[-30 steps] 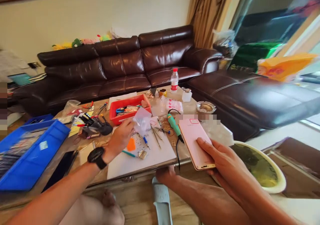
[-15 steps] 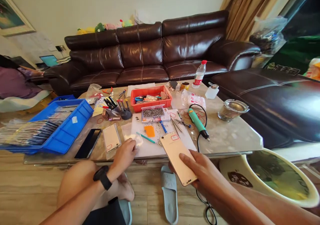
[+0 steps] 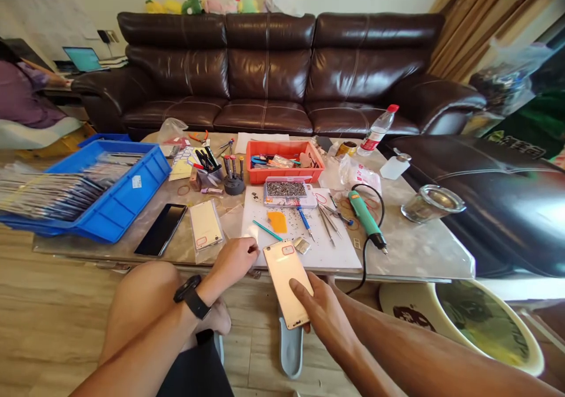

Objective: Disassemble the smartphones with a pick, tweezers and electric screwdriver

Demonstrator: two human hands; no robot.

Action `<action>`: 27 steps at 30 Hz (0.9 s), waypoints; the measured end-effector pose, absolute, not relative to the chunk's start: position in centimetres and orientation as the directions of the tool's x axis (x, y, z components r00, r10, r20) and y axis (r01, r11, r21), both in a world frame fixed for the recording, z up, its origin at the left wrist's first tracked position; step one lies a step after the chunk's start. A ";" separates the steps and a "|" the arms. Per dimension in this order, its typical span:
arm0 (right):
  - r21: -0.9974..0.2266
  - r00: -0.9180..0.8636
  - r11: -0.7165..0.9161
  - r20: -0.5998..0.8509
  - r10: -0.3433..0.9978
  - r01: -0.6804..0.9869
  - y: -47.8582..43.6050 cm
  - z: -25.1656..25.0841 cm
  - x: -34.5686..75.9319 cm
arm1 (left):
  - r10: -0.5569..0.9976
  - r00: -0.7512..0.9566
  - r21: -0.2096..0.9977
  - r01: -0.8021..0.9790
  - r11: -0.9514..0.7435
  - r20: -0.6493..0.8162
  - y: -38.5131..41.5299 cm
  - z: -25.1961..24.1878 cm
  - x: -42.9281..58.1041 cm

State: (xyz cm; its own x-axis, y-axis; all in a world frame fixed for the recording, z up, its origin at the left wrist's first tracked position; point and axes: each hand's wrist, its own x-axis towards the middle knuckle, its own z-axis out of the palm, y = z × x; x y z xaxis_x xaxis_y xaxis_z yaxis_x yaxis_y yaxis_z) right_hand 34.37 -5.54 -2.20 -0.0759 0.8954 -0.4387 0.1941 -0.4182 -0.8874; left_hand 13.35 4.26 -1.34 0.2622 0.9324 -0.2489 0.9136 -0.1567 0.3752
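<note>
My right hand (image 3: 315, 297) grips a gold smartphone (image 3: 282, 267) by its lower end, thumb across the back. Its back faces up and carries a small red-outlined label near the camera end. My left hand (image 3: 236, 262), wearing a black watch, is closed at the table's front edge, left of the phone. Whether anything is between its curled fingers is hidden; a clear plastic bag (image 3: 232, 219) lies just behind it. Left of that hand are a bagged gold smartphone (image 3: 206, 223) and a black-screened phone (image 3: 162, 227). A teal pry stick (image 3: 267, 230) rests on the white mat (image 3: 339, 255).
A blue bin (image 3: 119, 199) of bagged phones stands left. A red tray (image 3: 282, 175), a screw box (image 3: 286, 189), a bit stand (image 3: 233, 184), tweezers (image 3: 326, 223) and a green electric screwdriver (image 3: 368, 217) occupy the table. A glass ashtray (image 3: 432, 204) stands right.
My right hand has brought the phone left, closer to my left hand. My left hand has lifted slightly off the plastic and its fingers are more curled. The view has turned.
</note>
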 end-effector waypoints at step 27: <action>-0.812 -0.034 -0.358 -0.419 0.907 0.461 -4.5 -1.0 34.5 | 0.861 0.506 0.332 0.822 -0.462 -0.057 2.9 -2.1 15.2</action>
State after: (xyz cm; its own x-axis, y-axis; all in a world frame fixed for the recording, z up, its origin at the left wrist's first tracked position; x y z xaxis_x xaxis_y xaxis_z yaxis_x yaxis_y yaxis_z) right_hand 34.52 -4.55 -1.04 -0.0337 0.9071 -0.4195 0.4611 -0.3583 -0.8118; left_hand 15.21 2.85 -2.06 0.5062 0.8606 -0.0565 0.8223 -0.4618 0.3325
